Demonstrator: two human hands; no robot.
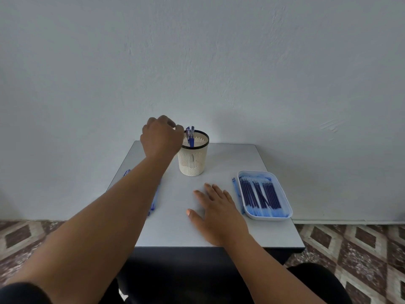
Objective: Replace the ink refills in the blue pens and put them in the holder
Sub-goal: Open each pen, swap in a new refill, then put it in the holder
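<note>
Nearest the camera, dark clothing covers the person's lap at 6 o'clock, and a patterned tile floor [361,244] of brown and cream diamonds shows on both sides of it. Just beyond, the grey bench [175,229] begins with its dark front edge.

The right hand [217,213] lies palm down on the bench a little toward 5 o'clock from the middle, with its fingers straight, slightly spread and holding nothing. Beside it, at 3 o'clock, sits a white tray [288,207] filled with dark blue ink refills [260,194] laid roughly side by side. A light blue strip lies on the bench along the tray's left edge; what it is cannot be told.

At 9 o'clock the left forearm crosses the bench and hides most of a few blue pens [153,205] lying under it; only short pieces show at either side of the arm.

Farther back, at 12 o'clock, a cream slatted holder [192,161] with a dark rim stands upright on the bench. Several blue pens in the holder [190,132] stand in it, with their tops above the rim. The left hand [161,137] hovers at the holder's left rim with curled fingers, fingertips close to the pen tops; whether they pinch a pen cannot be told.

Behind everything rises a plain pale wall [219,62].
</note>
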